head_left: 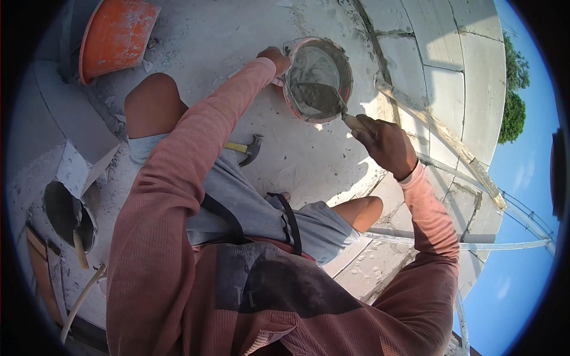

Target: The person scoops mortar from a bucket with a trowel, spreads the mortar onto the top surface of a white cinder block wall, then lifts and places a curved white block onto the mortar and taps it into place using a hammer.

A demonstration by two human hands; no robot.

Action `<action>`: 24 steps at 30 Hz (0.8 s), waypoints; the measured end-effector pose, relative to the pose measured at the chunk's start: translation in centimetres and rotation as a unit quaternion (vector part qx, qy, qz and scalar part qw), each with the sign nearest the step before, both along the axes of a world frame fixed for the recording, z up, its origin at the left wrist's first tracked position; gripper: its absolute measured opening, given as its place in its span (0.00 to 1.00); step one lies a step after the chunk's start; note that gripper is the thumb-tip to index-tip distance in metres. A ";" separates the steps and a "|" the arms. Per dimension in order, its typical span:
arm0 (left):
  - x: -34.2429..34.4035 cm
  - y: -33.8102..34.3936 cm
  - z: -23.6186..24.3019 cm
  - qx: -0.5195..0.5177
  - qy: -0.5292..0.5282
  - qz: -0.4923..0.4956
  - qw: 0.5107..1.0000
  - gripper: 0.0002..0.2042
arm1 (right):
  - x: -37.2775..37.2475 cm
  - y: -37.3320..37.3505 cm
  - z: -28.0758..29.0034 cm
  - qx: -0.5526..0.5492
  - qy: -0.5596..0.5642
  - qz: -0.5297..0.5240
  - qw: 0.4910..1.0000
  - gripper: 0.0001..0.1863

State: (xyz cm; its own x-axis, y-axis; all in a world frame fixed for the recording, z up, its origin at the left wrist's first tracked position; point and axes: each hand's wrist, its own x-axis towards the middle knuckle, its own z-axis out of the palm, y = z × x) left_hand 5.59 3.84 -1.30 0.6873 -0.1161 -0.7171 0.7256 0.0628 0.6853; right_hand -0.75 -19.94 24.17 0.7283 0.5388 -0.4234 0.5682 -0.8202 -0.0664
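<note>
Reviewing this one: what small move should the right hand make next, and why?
Probably a short scoop with the trowel: the right hand grips its handle, its working end reaches into the bucket, wet grey mortar lies inside, and the left hand holds the rim.

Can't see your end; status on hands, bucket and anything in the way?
Left hand holding bucket at rim. Right hand gripping trowel, blade inside. Bucket holds grey mix. Hammer on floor, apart from it.
</note>
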 end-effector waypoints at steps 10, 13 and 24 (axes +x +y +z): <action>-0.3 -0.3 1.0 0.016 0.002 0.009 1.000 0.22 | 6.3 -1.1 -6.7 -0.163 -0.050 -0.026 0.985 0.17; -0.1 -0.1 0.7 0.036 -0.004 -0.001 0.999 0.22 | 6.0 0.6 -1.0 -0.174 -0.105 -0.006 0.979 0.17; 0.0 -0.8 0.8 0.059 -0.010 0.007 0.998 0.19 | 4.9 4.5 -7.0 -0.160 -0.189 0.218 0.944 0.12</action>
